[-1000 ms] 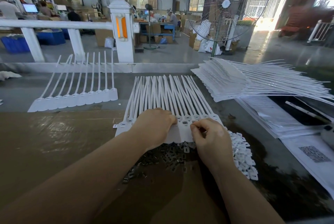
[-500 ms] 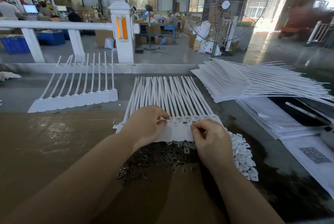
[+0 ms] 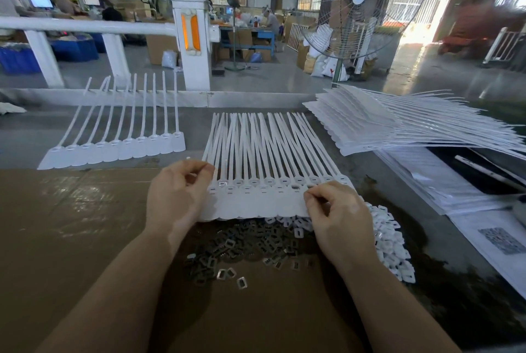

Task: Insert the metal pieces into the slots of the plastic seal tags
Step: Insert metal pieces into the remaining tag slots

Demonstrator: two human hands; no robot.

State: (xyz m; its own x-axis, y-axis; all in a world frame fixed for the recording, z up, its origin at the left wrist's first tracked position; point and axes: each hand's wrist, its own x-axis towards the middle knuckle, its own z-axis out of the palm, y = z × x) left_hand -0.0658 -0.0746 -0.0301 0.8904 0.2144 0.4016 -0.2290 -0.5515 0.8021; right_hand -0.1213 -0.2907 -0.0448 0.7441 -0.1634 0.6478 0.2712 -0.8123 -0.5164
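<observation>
A row of white plastic seal tags [image 3: 256, 201] lies in front of me with the straps pointing away. Two slots, one near the left end and one near the right, show a metal insert. My left hand [image 3: 178, 193] is at the row's left end, its fingers curled and pinching the outermost tag. My right hand [image 3: 334, 213] is at the right part of the row. Its thumb and forefinger pinch a small metal piece at a tag slot, mostly hidden by the fingertips. A loose pile of metal pieces [image 3: 242, 244] lies just below the tag heads.
A heap of small white plastic caps [image 3: 394, 244] lies under my right wrist. Another tag row [image 3: 113, 150] lies at the far left, and a fanned stack of tags [image 3: 398, 127] at the far right. Papers [image 3: 501, 241] and a big standing fan [image 3: 355, 11] are to the right.
My left hand has slid left along the row, from the middle to its left end, uncovering the tag heads. My right hand has stayed in place.
</observation>
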